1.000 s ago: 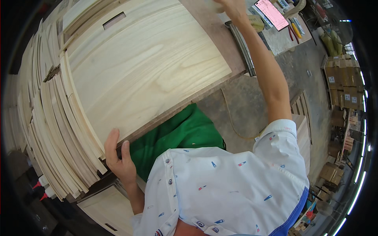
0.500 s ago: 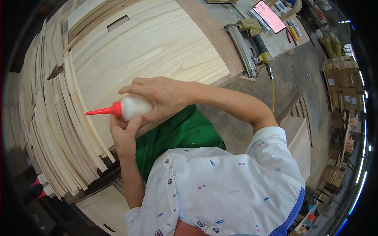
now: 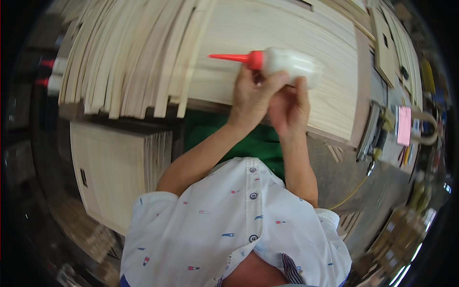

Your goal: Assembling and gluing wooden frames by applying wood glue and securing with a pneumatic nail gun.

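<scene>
A white glue bottle (image 3: pixel 291 66) with a long red nozzle lies on its side in the air above a pale wooden panel (image 3: pixel 229 28), its tip to the left. Around the bottle's neck end, just behind the red cap, my left hand (image 3: pixel 248 103) is closed. My right hand (image 3: pixel 289 110) holds the underside of the bottle's body, thumb and fingers against it. Motion blurs the bottle's base a little. Several narrow wooden strips (image 3: pixel 129 57) lie side by side left of the panel, with their ends at the near edge.
A nail gun (image 3: pixel 373 129) with a yellow hose (image 3: pixel 351 195) rests at the right, beside a phone (image 3: pixel 404 125) with a pink screen. Slotted panels (image 3: pixel 105 167) stand stacked at lower left. Red-tipped bottles (image 3: pixel 53 74) sit at far left. More slotted boards (image 3: pixel 383 50) are at far right.
The view has swung left, so strips and panel appear further right. My right hand has moved from over the bottle's base to beneath its body. The left hand still grips the neck end.
</scene>
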`<state>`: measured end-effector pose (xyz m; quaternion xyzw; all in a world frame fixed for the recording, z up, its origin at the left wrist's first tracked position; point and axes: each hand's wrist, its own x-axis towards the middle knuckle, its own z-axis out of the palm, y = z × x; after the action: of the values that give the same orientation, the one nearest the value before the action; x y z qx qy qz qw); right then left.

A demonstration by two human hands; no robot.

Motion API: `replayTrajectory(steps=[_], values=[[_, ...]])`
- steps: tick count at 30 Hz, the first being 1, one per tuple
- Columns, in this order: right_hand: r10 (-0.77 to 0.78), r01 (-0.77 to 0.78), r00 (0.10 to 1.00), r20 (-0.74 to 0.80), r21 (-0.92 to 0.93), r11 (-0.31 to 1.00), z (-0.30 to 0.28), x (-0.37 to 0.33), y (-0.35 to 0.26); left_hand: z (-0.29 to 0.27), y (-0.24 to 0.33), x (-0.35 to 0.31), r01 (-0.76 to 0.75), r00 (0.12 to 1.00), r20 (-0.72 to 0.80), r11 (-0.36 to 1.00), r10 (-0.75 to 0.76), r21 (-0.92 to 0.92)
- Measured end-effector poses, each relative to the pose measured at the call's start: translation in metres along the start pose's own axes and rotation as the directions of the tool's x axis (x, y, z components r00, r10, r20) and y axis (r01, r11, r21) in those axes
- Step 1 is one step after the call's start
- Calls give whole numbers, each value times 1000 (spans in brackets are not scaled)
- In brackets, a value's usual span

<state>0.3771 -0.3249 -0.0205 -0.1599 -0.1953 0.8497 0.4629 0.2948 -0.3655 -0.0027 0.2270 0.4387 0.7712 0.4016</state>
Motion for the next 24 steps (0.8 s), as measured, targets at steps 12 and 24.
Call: replayTrajectory(steps=[12,24], values=[[68,-8,989,129,-415,910,31,60,-32,-74,-6,-13,-587,810,576,155,112,795],[229,-75,950,212,-558,826,42,60,1,-78,-10,-14,-601,793,586,65,164,796]])
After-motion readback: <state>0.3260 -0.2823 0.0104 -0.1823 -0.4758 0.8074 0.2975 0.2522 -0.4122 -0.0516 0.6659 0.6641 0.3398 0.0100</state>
